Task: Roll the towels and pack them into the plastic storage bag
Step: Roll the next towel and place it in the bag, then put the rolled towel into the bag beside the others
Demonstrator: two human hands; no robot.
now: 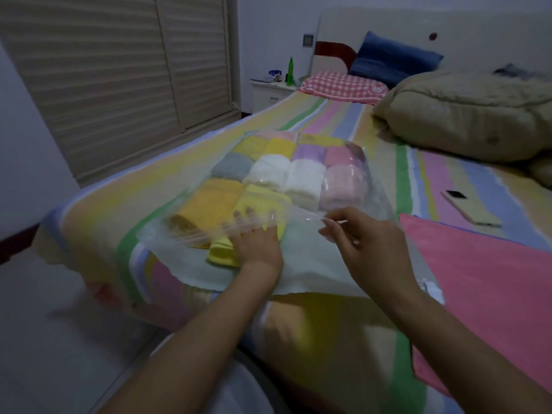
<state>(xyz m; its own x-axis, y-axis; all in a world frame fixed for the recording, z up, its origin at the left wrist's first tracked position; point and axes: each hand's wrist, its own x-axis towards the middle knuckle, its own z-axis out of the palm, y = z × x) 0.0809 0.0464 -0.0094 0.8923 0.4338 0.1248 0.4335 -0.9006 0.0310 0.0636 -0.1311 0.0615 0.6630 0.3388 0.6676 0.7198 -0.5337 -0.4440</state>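
- The plastic storage bag (298, 264) lies flat on the bed (328, 339), near its foot edge and towards the left corner, with the open mouth facing the person.
- Rolled towels fill the bag in rows. The row nearest the mouth has 2: an orange-yellow roll (206, 204) on the left, and a light yellow roll (260, 201) touching it on the right.
- The next row holds 4 side by side: a grey roll (233, 165), 2 white rolls (268, 171), and a pale pink roll (340, 183).
- Behind these sit more yellow rolls, a purple roll (307, 152) and pink ones; the farthest row is too blurred to count.
- The near end of the light yellow roll sticks out past the bag's upper sheet.
- The left hand (257, 246) reaches into the mouth, fingers straight and spread under the clear upper sheet, resting on the light yellow roll.
- The right hand (367, 243) pinches the edge of the upper sheet between thumb and fingertips and holds it raised off the lower sheet.
- A flat pink towel (493, 282) lies unrolled by the bed's right edge, just beside the bag.
- A phone (469, 210) rests on the sheet beyond the pink towel.
- A bundled olive quilt (466, 115) sits towards the head end on the right, with a red checked pillow (343, 85) and a blue pillow (391, 58) at the headboard.
- A green bottle (290, 71) stands on the nightstand (268, 94) past the bed's far left corner.
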